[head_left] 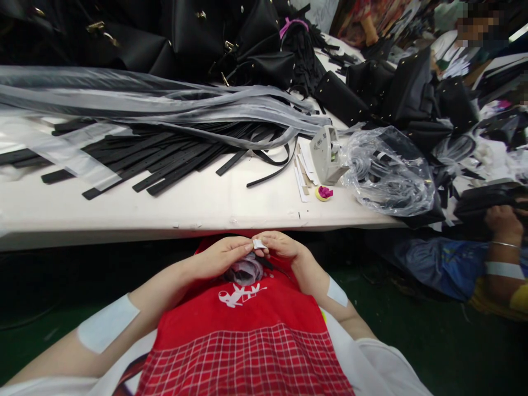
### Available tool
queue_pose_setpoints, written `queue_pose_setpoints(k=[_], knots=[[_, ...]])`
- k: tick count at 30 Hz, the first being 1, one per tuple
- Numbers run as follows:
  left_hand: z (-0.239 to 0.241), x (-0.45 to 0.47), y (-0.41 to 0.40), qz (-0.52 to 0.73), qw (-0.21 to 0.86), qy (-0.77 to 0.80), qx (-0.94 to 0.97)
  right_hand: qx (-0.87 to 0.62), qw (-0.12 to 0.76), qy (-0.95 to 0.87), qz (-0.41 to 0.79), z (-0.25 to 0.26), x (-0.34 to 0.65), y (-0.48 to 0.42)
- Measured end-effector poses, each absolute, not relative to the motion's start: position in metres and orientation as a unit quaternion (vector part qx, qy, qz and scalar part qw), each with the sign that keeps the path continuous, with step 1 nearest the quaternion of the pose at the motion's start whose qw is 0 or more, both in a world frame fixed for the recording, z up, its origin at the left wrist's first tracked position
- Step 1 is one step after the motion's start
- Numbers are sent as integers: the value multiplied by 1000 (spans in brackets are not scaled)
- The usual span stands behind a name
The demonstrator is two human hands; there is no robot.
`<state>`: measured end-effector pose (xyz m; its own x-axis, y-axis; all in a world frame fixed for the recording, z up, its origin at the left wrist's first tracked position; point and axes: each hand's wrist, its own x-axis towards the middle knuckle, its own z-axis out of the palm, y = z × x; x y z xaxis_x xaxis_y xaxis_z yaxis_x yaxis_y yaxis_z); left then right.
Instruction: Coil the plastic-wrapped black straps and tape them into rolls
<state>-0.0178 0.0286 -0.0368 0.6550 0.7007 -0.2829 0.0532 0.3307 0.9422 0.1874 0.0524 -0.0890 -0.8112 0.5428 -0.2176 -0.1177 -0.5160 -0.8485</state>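
Both of my hands meet in front of my red apron, just below the table edge. A small white slip [259, 243], perhaps paper or tape, lies between their fingertips. My left hand [225, 254] is closed, thumb and fingers pinched at the slip's left side. From the other side, my right hand [284, 245] grips the slip with bent fingers. Under the hands, a grey, plastic-looking bundle [245, 270] rests against the apron, partly hidden. A thin black strip [268, 264] shows beside it, below my right hand.
On the white table [198, 212] lie black straps [173, 159] and long plastic-wrapped strips [231, 107]. A tape dispenser [327, 155], a small yellow roll [320, 194] and a clear plastic bag [388, 170] stand right. Black bags [225, 33] line the back. A co-worker's arm [506, 236] is at right.
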Motion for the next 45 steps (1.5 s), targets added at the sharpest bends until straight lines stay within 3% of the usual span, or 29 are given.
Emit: queue_pose_setpoints(k=[6,12,16,25,30,32,35,42,45], knots=[[-39,-17,30,215,724,366,543,-248,174,-501,811,-76,190,57],[-47,-15,31,184,674,436,568,-333,156,-769,523,-37,192,61],[-46,-13,32,189,661,445,574,-356,178,-801,447,-27,192,55],[-50,-18,27,239,685,465,506,-366,408,-733,404,-33,191,52],[-59,-20,23,253,705,491,445,-475,658,-537,230,-10,222,78],[-60,-20,22,261,707,491,436,-483,706,-493,160,-9,230,89],[-59,-18,21,261,709,493,431,-481,664,-554,148,-19,232,103],[-58,-21,13,290,703,513,398,-469,393,-777,145,-29,219,104],[-57,-23,12,295,691,520,407,-461,300,-794,258,-17,210,81]])
